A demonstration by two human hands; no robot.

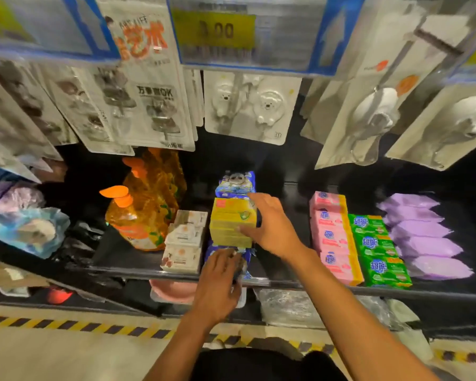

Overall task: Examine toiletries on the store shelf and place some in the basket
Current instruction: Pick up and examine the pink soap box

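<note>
Soap was the thing here: a yellow box (232, 225) sat on top of a row of blue packs (235, 184) in the middle of the dark shelf (121, 266). The right hand (270, 229) was clamped on the box's right side, thumb on the near edge and fingers spread over the far top corner. The left hand (217, 287) was lower down, fingers curled loosely onto the front blue pack at the shelf lip; couldn't tell if it really had hold of it. Just left of the stack were white boxes (186, 243), then an orange pump bottle (134, 220) with refill pouches behind it. Off to the right were pink bars (334, 237), green bars (378, 250) touching them, and purple packs (423, 237). Hook packs (254, 105) hung above, under a blurry yellow price tag (215, 30).
</note>
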